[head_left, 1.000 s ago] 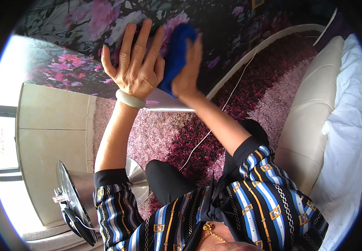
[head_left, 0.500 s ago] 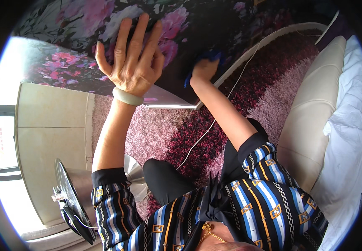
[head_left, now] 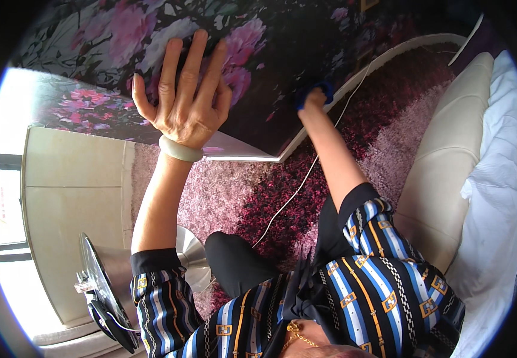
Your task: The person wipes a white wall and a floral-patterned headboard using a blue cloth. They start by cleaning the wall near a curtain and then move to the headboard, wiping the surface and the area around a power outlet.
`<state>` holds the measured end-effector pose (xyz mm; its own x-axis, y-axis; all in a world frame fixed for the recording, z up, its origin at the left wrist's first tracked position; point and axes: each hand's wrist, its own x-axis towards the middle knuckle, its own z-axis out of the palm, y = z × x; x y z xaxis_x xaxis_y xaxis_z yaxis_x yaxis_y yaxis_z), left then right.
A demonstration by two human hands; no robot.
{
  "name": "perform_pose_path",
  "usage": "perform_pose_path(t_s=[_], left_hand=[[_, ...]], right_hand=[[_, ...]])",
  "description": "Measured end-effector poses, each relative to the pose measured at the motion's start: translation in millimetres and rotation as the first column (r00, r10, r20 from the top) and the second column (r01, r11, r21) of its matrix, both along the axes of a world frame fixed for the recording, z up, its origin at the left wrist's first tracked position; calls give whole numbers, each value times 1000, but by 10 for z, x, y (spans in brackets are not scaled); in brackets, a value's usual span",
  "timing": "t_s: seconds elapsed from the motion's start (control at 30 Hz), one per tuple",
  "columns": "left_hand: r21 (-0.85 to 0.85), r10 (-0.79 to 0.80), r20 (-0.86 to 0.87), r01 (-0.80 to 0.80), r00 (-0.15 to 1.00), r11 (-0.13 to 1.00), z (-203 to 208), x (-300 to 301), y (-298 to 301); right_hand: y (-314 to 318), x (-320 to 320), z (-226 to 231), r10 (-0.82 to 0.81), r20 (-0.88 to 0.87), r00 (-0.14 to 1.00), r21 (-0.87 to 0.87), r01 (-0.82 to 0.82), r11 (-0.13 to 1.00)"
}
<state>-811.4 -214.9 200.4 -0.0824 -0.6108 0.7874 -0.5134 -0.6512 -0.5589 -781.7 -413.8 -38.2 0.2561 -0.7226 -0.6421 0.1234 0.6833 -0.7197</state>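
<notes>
Against a dark wall with a floral print (head_left: 252, 89), my left hand (head_left: 190, 107) lies flat with its fingers spread. A pale bangle (head_left: 180, 149) circles that wrist. Lower on the same wall, close to the white baseboard, my right hand (head_left: 312, 101) presses a blue cloth (head_left: 328, 92). Cloth shows on both sides of the hand, and the fingers are partly hidden by it.
A pink and dark red shaggy rug (head_left: 288, 197) covers the floor, crossed by a thin white cable (head_left: 297, 192). At right stands a cream padded bed side (head_left: 443, 155) with white bedding (head_left: 500, 161). A round pedestal table (head_left: 106, 274) is at lower left.
My right hand has slid rightward along the wall above the baseboard with the blue cloth. My left hand stays flat on the wall; the view has shifted slightly.
</notes>
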Motion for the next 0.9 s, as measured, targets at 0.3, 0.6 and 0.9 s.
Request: perform_pose_path(t_s=[0.3, 0.6, 0.9], left_hand=[[16, 19, -46, -18, 999, 1000, -47, 11, 131], [-8, -42, -14, 42, 999, 999, -7, -11, 70], [9, -333, -48, 334, 942, 942, -34, 103, 312]], right_hand=[[991, -506, 1515, 101, 277, 956, -950, 288, -120], [153, -264, 787, -188, 146, 971, -908, 207, 363], [1193, -522, 1440, 244, 173, 954, -964, 215, -159]])
